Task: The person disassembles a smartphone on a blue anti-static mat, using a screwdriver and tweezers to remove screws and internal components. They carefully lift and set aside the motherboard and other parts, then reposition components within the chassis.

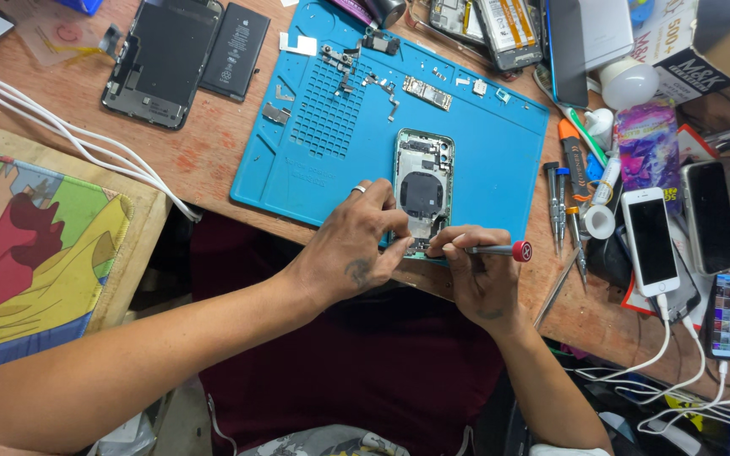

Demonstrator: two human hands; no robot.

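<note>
A: What are the hands doing?

B: The left hand (356, 249) pinches the lower edge of the opened green-framed phone body (422, 190), fingers closed on its rim. The right hand (479, 274) is closed around a slim silver screwdriver with a red cap (500, 250), tip hidden at the phone's bottom end.

A: Where does the phone lie?

B: On the blue silicone repair mat (483, 160), near the table's (204, 156) front edge.

A: How would it handle?

B: Light and stiff, I judge, but fragile inside; the bare frame sides look the safest hold, clear of the dark round coil and boards.

A: Around it?

B: Loose small metal parts (426, 93) further up the mat, spare screwdrivers (561, 203) just off its right edge, a detached black screen panel (162, 59) toward the far left corner
</note>
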